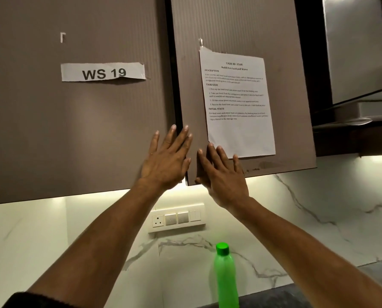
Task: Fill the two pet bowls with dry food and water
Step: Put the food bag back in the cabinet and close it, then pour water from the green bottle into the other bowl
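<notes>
Green bottle [225, 276] — marble wall [319, 218], brown cabinets [74, 130].

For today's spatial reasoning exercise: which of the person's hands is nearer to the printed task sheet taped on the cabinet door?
Right. The right hand has its fingertips at the lower left corner of the task sheet; the left hand lies flat further left, over the gap between the two doors.

Green bottle [225, 278], brown ribbed cabinet doors [78, 130], white grey-veined marble wall [319, 218].
</notes>
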